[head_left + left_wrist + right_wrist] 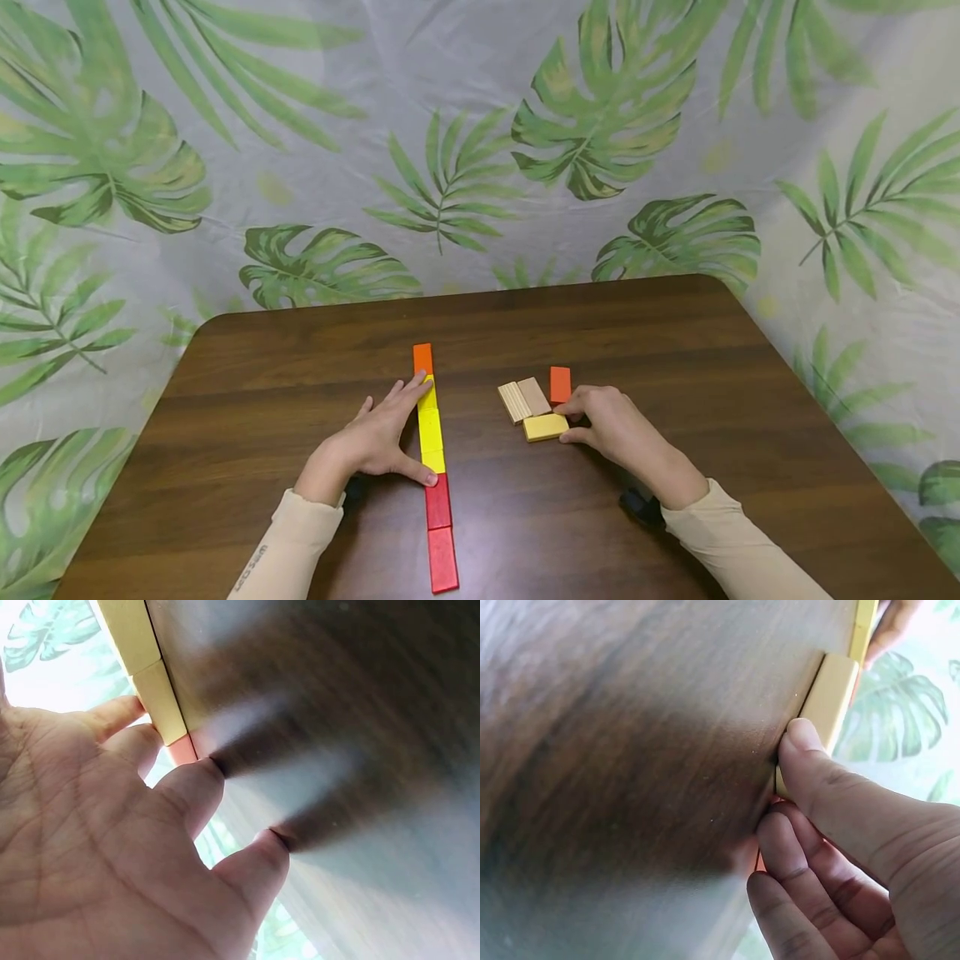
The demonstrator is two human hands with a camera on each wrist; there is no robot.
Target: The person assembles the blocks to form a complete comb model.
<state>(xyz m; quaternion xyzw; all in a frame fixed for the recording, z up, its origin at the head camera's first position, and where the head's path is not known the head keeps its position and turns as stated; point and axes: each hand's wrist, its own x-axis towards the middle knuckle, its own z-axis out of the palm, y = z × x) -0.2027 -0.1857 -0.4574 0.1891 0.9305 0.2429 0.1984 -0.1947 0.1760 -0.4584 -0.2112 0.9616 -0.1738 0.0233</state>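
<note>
A straight row of flat blocks runs away from the near side of the table, with red blocks [437, 502] nearest, several yellow blocks [430, 429] in the middle and an orange block [423, 358] at the far end. My left hand [375, 437] lies along the row's left side, fingers spread; its thumb touches the row where red meets yellow, and a fingertip rests on the yellow part farther up. To the right, my right hand [618, 425] pinches the right end of a loose yellow block [543, 427] between thumb and fingers. In the right wrist view the thumb [804, 736] presses the block's side.
Just beyond the loose yellow block lie a plain wooden block [534, 395] and a ridged wooden block [514, 402], side by side. An orange block [560, 383] lies beyond my right fingertips. The dark wooden table [262, 375] ends at a leaf-patterned cloth [450, 183] behind.
</note>
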